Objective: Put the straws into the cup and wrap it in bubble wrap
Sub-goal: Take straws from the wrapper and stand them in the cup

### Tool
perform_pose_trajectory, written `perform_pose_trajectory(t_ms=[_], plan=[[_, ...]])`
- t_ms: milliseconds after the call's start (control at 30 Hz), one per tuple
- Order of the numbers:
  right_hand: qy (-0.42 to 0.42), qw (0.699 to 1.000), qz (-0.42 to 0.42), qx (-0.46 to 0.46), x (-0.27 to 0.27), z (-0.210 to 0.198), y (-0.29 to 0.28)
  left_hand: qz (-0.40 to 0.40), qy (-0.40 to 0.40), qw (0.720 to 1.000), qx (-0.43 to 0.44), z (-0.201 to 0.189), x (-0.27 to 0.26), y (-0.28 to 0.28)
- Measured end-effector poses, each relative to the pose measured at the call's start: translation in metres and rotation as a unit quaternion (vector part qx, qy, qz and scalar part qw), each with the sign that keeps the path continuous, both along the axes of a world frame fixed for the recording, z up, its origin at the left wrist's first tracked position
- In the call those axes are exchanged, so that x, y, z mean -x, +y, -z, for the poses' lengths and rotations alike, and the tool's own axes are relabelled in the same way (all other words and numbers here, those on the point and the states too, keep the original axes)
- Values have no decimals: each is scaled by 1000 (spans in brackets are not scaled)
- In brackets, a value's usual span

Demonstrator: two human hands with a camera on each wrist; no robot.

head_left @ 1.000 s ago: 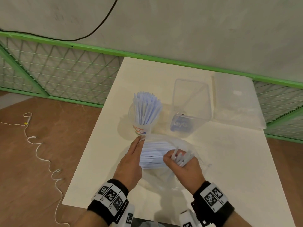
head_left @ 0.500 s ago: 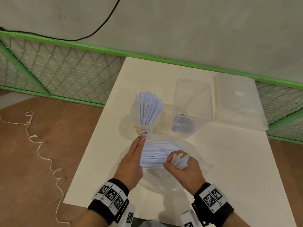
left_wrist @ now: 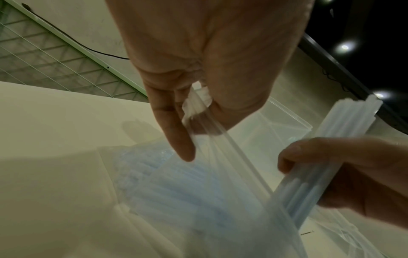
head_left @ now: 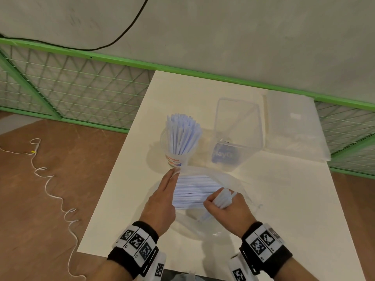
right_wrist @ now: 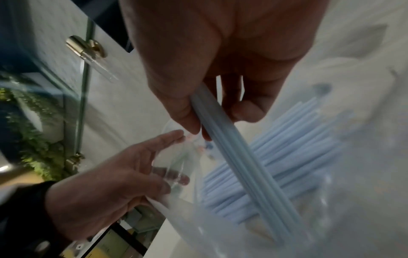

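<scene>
Right hand [head_left: 225, 209] clenched around a small bunch of straws [head_left: 224, 198], fingers and thumb wrapped round the middle of the bunch; top ends poke up past the knuckles, lower ends run down into the open plastic bag [head_left: 229, 179]. Bunch tilted, not upright. Left hand [head_left: 162, 201] pinches the bag's upper edge between thumb and fingertips, fingers mostly straight along the bag's left side, holding the mouth open. Loose straws [head_left: 190, 194] lie flat inside the bag, between the two hands, pale blue-white, roughly parallel.

Cup [head_left: 175, 157] stands upright on the white table [head_left: 284, 209] just beyond the left fingertips, already packed with straws [head_left: 182, 134] fanning out above its rim. Cup is apart from the held bunch; the raised bag edge sits between them. Right of the cup, a clear plastic box [head_left: 237, 134] with a blue label inside. Further right, a folded clear sheet [head_left: 294, 126], probably the bubble wrap, though texture is too washed out to be sure. Green mesh fence [head_left: 81, 94] behind the table, white cord [head_left: 50, 179] on the brown floor at left.

Versus half a second ago: right hand has the bunch gathered tighter and turned more upright; left hand and cup unchanged.
</scene>
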State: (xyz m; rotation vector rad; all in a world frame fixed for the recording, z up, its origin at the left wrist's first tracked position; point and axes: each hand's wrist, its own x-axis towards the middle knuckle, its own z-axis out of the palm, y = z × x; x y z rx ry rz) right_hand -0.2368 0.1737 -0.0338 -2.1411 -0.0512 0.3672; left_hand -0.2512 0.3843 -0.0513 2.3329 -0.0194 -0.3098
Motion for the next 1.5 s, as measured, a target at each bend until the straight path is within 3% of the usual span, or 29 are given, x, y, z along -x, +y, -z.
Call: perform_pose_trajectory(t_ms=[167, 300, 400, 700, 900, 967, 1067, 1133, 1300, 1400, 1467, 1500], plan=[[-12, 998, 8, -55, -36, -67, 7, -7, 4, 1000, 16, 0, 2, 2], [-122, 988, -2, -91, -90, -139, 24, -6, 10, 999, 31, -2, 5, 3], [-172, 982, -20, -78, -126, -163, 45, -1, 5, 999, 33, -4, 6, 4], [-126, 984, -103, 68, -170, -105, 85, -5, 23, 1000, 17, -5, 10, 5], [-281, 959, -44, -8, -154, -97, 83, 2, 25, 1000, 11, -2, 11, 7], [-313, 943, -93, 64, -143, -89, 83, 2, 26, 1000, 7, -3, 11, 6], [-280, 914, -197, 218, -128, -68, 90, -4, 27, 1000, 14, -5, 10, 4], [-268, 895, -236, 266, -125, -56, 93, -4, 24, 1000, 15, -4, 10, 3], [-317, 906, -196, 199, -118, -71, 89, 1, 19, 1000, 18, -4, 10, 2], [-415, 882, -182, 129, -92, -84, 74, -6, 20, 1000, 15, -6, 9, 2], [-398, 883, -226, 108, -61, -74, 61, -5, 20, 1000, 19, -5, 9, 2], [-347, 895, -248, 133, -46, -61, 54, -1, 16, 1000, 23, -3, 8, 1]])
